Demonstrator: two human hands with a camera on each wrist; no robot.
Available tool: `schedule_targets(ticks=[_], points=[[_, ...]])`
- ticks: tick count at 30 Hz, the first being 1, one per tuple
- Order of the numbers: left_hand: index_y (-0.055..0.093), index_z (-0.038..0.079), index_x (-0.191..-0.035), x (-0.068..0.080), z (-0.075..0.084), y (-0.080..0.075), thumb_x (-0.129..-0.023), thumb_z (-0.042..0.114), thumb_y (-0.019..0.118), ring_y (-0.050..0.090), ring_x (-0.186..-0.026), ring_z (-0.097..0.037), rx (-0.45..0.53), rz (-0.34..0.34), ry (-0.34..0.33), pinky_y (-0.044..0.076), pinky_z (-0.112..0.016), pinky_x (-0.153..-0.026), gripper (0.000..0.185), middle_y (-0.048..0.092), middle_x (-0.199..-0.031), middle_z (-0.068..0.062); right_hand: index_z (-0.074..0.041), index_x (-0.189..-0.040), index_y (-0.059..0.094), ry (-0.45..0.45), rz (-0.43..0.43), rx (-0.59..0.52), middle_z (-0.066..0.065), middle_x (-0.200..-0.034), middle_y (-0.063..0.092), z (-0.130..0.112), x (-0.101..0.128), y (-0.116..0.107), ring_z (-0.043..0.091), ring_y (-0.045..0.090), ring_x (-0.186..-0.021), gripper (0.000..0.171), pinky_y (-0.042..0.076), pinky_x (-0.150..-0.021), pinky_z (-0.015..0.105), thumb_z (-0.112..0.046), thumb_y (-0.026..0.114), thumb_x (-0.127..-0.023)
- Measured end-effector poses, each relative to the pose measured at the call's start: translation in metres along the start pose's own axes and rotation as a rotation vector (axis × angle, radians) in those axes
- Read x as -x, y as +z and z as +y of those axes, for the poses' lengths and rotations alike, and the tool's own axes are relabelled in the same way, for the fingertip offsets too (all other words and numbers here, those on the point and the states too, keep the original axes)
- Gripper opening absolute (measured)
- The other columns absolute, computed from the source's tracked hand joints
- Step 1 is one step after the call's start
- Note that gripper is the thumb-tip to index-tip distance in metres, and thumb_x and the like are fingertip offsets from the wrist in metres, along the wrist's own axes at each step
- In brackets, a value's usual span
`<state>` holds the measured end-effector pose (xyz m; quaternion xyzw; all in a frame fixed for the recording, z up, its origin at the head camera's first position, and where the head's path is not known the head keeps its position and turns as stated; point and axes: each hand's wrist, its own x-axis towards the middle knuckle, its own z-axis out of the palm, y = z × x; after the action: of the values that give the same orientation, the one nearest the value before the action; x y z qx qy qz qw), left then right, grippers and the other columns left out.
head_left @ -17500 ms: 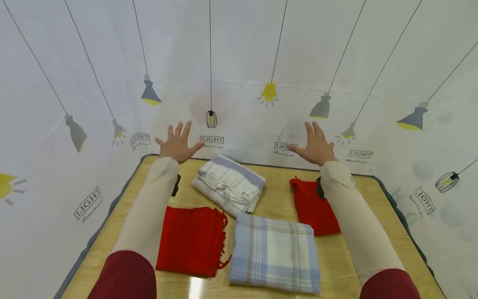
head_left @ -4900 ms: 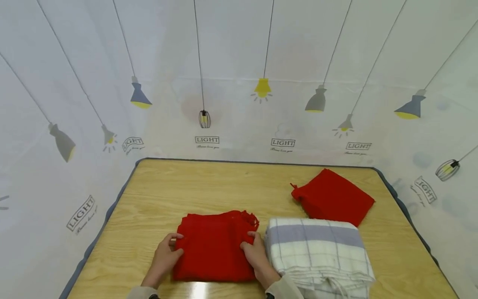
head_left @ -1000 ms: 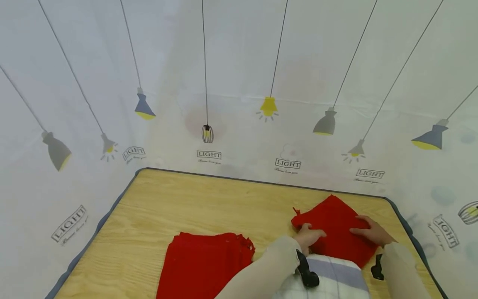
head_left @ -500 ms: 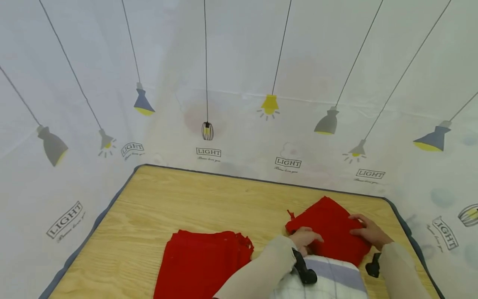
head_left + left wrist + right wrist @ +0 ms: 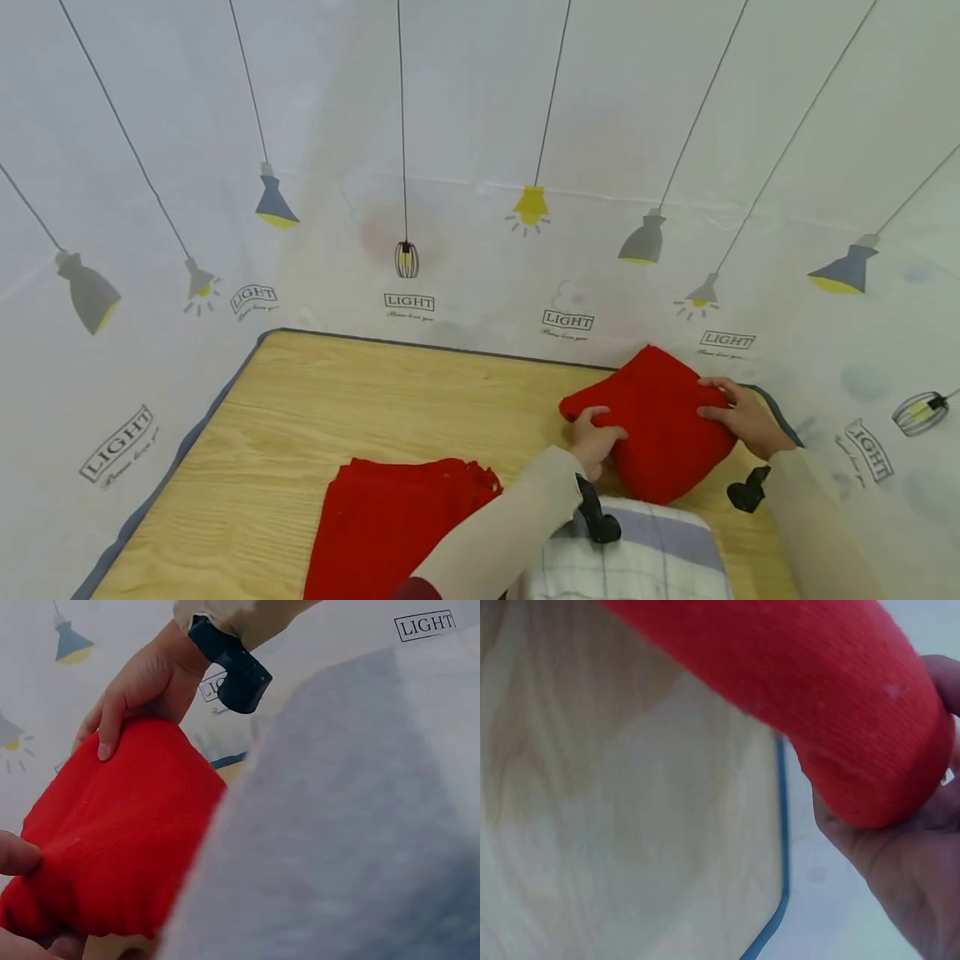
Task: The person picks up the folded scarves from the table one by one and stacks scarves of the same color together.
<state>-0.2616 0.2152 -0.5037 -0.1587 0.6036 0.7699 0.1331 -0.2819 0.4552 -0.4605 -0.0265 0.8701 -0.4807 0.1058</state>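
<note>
In the head view, both hands hold the folded red knitted cloth (image 5: 660, 421) at the far right corner of the light wooden counter (image 5: 360, 408). The left hand (image 5: 595, 435) grips its left end, fingers curled under and thumb on top. The right hand (image 5: 742, 417) grips the right end, fingers lying over the top. The cloth is between the two hands, with its long axis running from left to right, and it looks raised off the counter. A second red folded cloth with fringe (image 5: 390, 525) lies near the front, just beside a white and grey checked folded towel (image 5: 645, 558).

In the left wrist view, the right hand (image 5: 146, 686) curls its fingers (image 5: 105, 727) over the top edge of the red cloth (image 5: 112, 840). The checked towel (image 5: 352, 825) fills the foreground.

In the right wrist view, the right hand (image 5: 900, 877) supports the rounded end of the red cloth (image 5: 817, 697) from below, above the counter (image 5: 615, 825) and its blue-grey edge (image 5: 780, 847).
</note>
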Motion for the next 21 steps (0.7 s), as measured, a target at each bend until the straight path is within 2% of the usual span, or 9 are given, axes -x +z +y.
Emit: schedule_targets(ticks=[2,7,12,17,21], points=[[0.060,0.013,-0.108,-0.002,0.010,-0.003,-0.072,-0.006,0.068,0.053,-0.094,-0.023,0.001,-0.005,0.030,0.047,-0.035,-0.076,0.041,0.053,-0.114,-0.007,-0.007,-0.137,0.035,-0.005,0.006,-0.033,0.028,-0.138,0.034,-0.008,-0.001,-0.001,-0.001,0.056,-0.089,0.051,0.054,-0.075,0.030,-0.022,0.059,-0.094],[0.060,0.014,-0.108,-0.001,0.035,-0.012,-0.072,-0.007,0.065,0.052,-0.103,-0.027,0.005,-0.006,0.102,0.049,-0.043,-0.084,0.042,0.050,-0.123,-0.009,-0.011,-0.140,0.033,0.012,0.025,-0.100,0.030,-0.143,0.027,-0.034,-0.001,0.002,0.000,0.056,-0.089,0.053,0.054,-0.077,0.027,-0.026,0.057,-0.095],[0.058,0.016,-0.112,0.001,0.055,-0.026,-0.076,-0.005,0.063,0.051,-0.104,-0.027,-0.019,-0.002,0.132,0.049,-0.046,-0.088,0.042,0.051,-0.123,-0.008,-0.014,-0.139,0.035,0.039,0.043,-0.182,0.028,-0.148,0.021,-0.057,0.002,0.012,0.001,0.056,-0.090,0.050,0.054,-0.079,0.024,-0.027,0.056,-0.096],[0.058,0.017,-0.113,0.002,0.073,-0.045,-0.078,-0.003,0.061,0.049,-0.106,-0.027,-0.056,-0.004,0.183,0.047,-0.045,-0.089,0.040,0.051,-0.125,-0.009,-0.017,-0.137,0.038,0.055,0.066,-0.253,0.024,-0.147,0.024,-0.075,0.008,0.026,0.001,0.058,-0.089,0.046,0.055,-0.078,0.025,-0.027,0.057,-0.095],[0.058,0.019,-0.116,0.005,0.087,-0.064,-0.081,-0.001,0.059,0.049,-0.107,-0.027,-0.069,-0.030,0.202,0.046,-0.045,-0.088,0.040,0.049,-0.130,-0.010,-0.016,-0.135,0.038,0.048,0.086,-0.275,0.023,-0.142,0.030,-0.090,0.012,0.041,0.002,0.061,-0.086,0.046,0.056,-0.076,0.027,-0.025,0.059,-0.094]])
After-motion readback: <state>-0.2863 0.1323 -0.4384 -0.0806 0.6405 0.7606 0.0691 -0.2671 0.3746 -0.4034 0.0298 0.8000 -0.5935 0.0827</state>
